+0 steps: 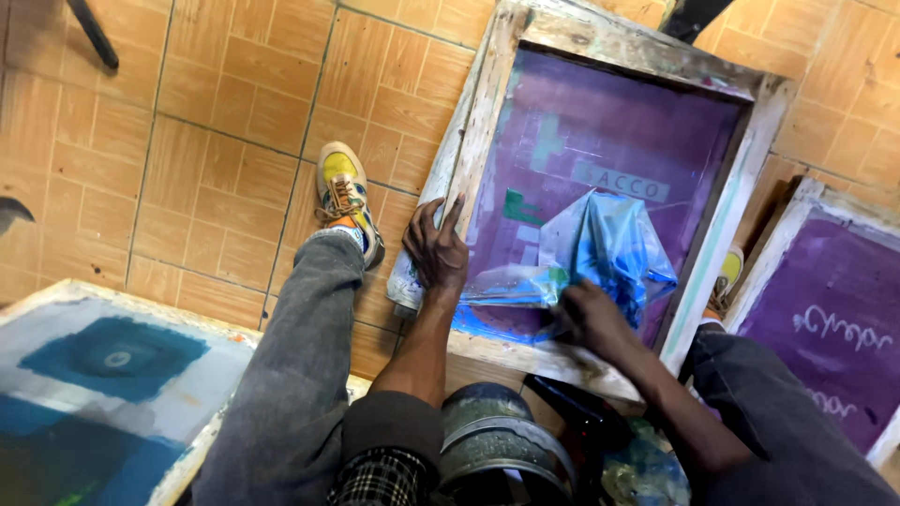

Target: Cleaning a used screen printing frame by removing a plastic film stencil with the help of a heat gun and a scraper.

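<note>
A wooden-framed printing screen with purple mesh leans on the tiled floor between my knees. My left hand grips its left frame edge, fingers spread over the wood. My right hand is closed on a crumpled blue plastic sheet and presses it against the lower part of the mesh, where blue ink is smeared.
A second purple screen leans at the right. A blue-stained screen lies at the lower left. A round metal tin sits near my lap. My yellow shoe rests on the orange tiles.
</note>
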